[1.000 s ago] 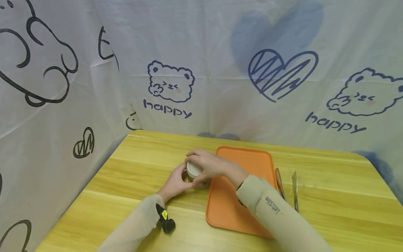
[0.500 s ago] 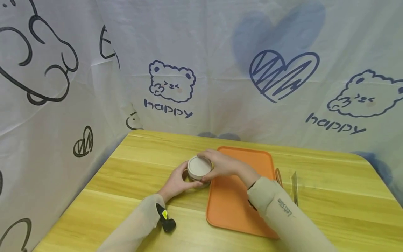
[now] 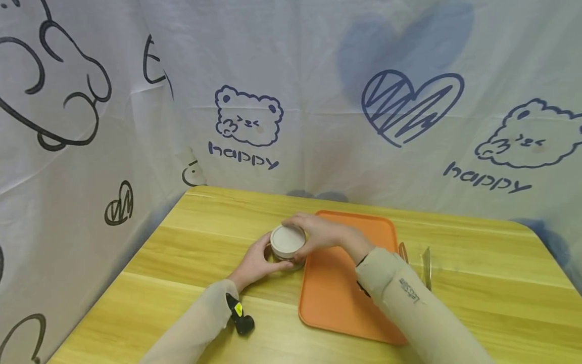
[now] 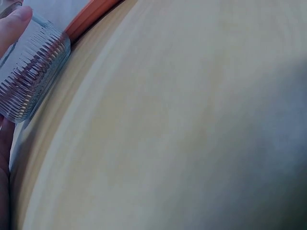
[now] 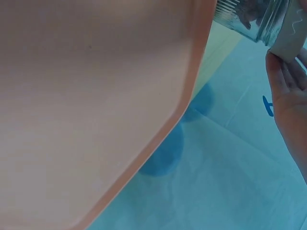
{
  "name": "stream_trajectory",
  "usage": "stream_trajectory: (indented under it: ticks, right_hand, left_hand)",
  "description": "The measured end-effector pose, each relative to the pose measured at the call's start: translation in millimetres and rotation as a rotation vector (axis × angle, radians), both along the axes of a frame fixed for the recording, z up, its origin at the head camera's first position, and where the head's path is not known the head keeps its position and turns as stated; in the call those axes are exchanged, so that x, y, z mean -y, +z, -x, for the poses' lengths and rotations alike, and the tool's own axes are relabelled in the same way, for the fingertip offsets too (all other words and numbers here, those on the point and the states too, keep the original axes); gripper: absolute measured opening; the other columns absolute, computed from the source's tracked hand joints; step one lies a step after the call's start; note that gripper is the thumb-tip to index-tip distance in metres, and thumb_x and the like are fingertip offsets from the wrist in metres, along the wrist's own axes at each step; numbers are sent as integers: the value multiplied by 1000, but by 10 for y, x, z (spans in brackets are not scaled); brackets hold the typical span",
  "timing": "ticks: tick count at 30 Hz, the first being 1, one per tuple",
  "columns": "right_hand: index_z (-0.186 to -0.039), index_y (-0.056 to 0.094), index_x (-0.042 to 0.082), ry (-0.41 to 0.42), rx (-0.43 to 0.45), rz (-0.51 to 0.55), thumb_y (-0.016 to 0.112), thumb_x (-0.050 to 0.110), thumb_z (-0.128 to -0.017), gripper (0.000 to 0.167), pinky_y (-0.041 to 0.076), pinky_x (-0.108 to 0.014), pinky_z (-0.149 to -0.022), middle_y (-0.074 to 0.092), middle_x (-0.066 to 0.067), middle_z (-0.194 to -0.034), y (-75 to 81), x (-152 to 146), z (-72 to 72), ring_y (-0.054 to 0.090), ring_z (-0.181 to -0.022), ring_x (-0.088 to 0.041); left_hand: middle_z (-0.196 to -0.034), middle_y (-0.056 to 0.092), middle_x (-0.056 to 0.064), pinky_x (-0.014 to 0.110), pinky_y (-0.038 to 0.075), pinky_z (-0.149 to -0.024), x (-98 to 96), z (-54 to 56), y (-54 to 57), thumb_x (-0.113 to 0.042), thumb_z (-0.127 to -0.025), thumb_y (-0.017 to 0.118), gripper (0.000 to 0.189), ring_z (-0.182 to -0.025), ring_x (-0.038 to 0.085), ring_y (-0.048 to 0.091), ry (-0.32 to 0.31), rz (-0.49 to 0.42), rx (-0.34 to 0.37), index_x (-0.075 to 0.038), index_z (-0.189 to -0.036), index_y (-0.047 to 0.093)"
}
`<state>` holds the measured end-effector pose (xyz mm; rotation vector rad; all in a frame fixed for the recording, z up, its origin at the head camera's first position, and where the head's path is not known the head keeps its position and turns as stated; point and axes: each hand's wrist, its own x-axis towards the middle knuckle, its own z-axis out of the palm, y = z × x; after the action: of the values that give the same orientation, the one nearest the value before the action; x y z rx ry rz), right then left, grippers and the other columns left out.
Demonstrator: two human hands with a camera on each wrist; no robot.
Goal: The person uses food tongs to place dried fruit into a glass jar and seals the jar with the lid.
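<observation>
A ribbed clear glass jar (image 4: 41,67) with dark reddish contents stands on the table just left of the orange tray. My left hand (image 3: 251,264) grips it low, thumb on the near side and fingers round the left. On top is a pale off-white lid (image 3: 288,239), which my right hand (image 3: 322,233) holds by its rim from the right. Seen from the right wrist, the fingers spread along the lid's side, next to the glass neck (image 5: 272,21). Whether the lid is loose or tight cannot be told.
The orange tray (image 3: 334,303) lies flat under my right forearm. To its right are a knife (image 3: 426,268) and a thin brown item (image 3: 402,252), both partly behind the sleeve. A printed white curtain (image 3: 300,101) borders the table (image 3: 191,242) at the back and left.
My right hand has shifted right and turned on the lid, uncovering more of its top. The left hand has stayed on the jar. Over the last half second little has moved.
</observation>
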<state>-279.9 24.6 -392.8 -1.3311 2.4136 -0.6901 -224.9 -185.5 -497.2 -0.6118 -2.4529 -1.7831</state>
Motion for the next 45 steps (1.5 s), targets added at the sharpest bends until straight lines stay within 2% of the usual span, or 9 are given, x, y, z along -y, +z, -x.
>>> stream_trajectory:
  ticks: [8, 14, 17, 21, 33, 42, 45]
  right_hand:
    - [-139, 41, -4, -141, -29, 73, 82, 32, -75, 84, 44, -40, -97, 46, -18, -138, -51, 2, -175, 46, -123, -29]
    - [-141, 39, -5, -216, 25, 123, 81, 27, -78, 82, 45, -40, -97, 44, -19, -140, -77, -20, -266, 47, -123, -29]
    - [-139, 41, -5, -229, 36, 145, 79, 24, -80, 76, 48, -37, -94, 46, -19, -136, -110, -57, -283, 52, -117, -28]
    - [-137, 45, -5, -230, 9, 163, 78, 23, -82, 70, 50, -36, -91, 50, -18, -130, -154, -85, -288, 55, -112, -28]
    - [-131, 50, -4, -334, -31, 175, 81, 30, -77, 70, 51, -33, -82, 55, -12, -118, -205, -85, -360, 56, -103, -23]
    - [-121, 56, -4, -367, 8, 288, 82, 18, -77, 55, 53, -37, -85, 60, -12, -109, -244, -147, -405, 60, -100, -26]
    - [-124, 53, -4, -351, 29, 302, 82, 18, -76, 60, 52, -38, -87, 59, -13, -113, -267, -175, -379, 58, -104, -28]
  left_hand:
    - [-132, 52, -2, 36, 37, -106, 8, -24, 16, -26, -69, 87, 80, -122, 17, 48, 51, 49, 10, -18, -138, 47]
    - [-131, 54, -2, 38, 39, -104, 23, -17, 12, -26, -69, 87, 79, -120, 17, 49, 56, 37, -5, -19, -137, 48]
    - [-131, 54, -3, 37, 40, -103, 28, -18, 10, -29, -69, 87, 79, -120, 16, 49, 58, 35, 3, -21, -137, 48]
    - [-131, 54, -4, 36, 39, -103, 30, -21, 6, -31, -69, 87, 79, -121, 15, 49, 66, 46, 11, -22, -137, 49]
    - [-131, 53, -4, 39, 39, -103, -7, -17, -16, -30, -69, 87, 77, -122, 16, 48, 40, 25, 7, -22, -136, 49]
    - [-130, 54, -4, 39, 39, -104, -15, -3, -16, -32, -68, 87, 78, -121, 17, 48, 50, 33, -5, -21, -135, 50]
    - [-131, 54, -3, 39, 39, -104, -20, 2, -19, -31, -68, 88, 78, -122, 17, 48, 48, 35, -11, -20, -136, 50]
